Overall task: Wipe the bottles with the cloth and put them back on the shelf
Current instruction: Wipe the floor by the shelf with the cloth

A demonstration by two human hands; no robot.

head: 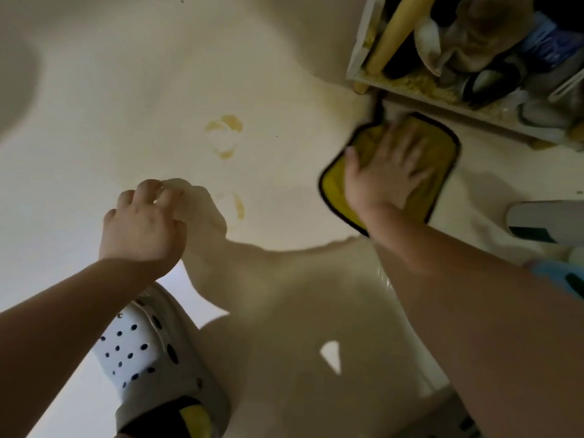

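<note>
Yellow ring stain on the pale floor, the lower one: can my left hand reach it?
Probably yes: the left hand hovers just beside the lower yellow ring stain, with nothing between them.

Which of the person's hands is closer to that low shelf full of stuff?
Right. The right hand lies flat on the yellow cloth just in front of the shelf; the left hand is farther off, over the stained floor.

Cream floor (126, 90): yellow cloth (441, 150), shelf (442, 104), white clog (136, 343), 2 stains (225, 135).
</note>
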